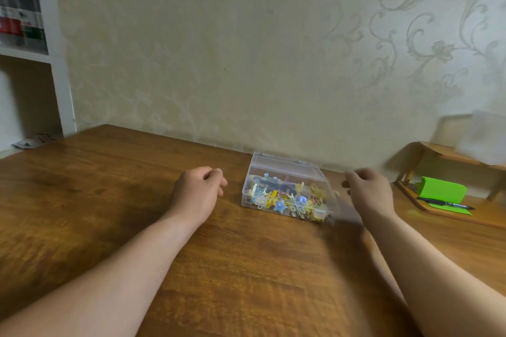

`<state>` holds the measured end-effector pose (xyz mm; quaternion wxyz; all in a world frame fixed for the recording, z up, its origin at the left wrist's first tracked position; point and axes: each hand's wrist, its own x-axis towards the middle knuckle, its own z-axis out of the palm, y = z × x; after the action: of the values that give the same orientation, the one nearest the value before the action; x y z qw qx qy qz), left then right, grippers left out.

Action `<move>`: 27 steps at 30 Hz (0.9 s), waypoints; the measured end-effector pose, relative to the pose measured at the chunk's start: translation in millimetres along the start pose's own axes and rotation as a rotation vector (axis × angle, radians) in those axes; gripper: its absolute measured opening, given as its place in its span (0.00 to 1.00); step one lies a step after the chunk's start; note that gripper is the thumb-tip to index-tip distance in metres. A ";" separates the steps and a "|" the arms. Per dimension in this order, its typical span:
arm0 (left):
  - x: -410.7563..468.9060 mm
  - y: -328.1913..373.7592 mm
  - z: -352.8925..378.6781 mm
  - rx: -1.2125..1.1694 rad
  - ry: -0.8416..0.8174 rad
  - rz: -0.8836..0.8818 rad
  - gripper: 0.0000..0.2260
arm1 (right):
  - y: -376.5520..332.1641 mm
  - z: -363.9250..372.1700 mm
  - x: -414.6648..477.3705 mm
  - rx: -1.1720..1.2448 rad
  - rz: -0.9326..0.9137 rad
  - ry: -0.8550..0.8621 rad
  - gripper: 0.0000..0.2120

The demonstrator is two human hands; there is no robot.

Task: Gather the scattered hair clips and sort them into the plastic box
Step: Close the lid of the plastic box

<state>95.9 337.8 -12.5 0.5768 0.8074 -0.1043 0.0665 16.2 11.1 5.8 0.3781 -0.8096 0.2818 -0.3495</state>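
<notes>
A clear plastic box (287, 169) sits on the wooden table near the wall, lid down, with several coloured hair clips (287, 200) inside: yellow, blue and dark ones. My left hand (198, 190) hovers just left of the box with fingers loosely curled, holding nothing. To the right of the box is my right hand (368, 190), fingers also loosely curled and empty, close to the box's right end. Neither hand touches the box. No loose clips show on the table.
The wooden table (164, 227) stretches wide at front and left. A wooden desk organiser (443, 213) stands at the right with green sticky notes (440, 190) and a black pen (446, 204). A white shelf (54, 63) stands at the far left.
</notes>
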 end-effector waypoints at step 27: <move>120.4 18.5 72.3 0.023 -0.274 -0.208 0.05 | 19.3 40.2 68.2 0.324 0.370 -0.399 0.09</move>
<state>207.2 252.6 8.4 0.5518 0.8219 -0.0970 -0.1029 84.5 -32.0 -4.6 0.6072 -0.7264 0.2853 -0.1494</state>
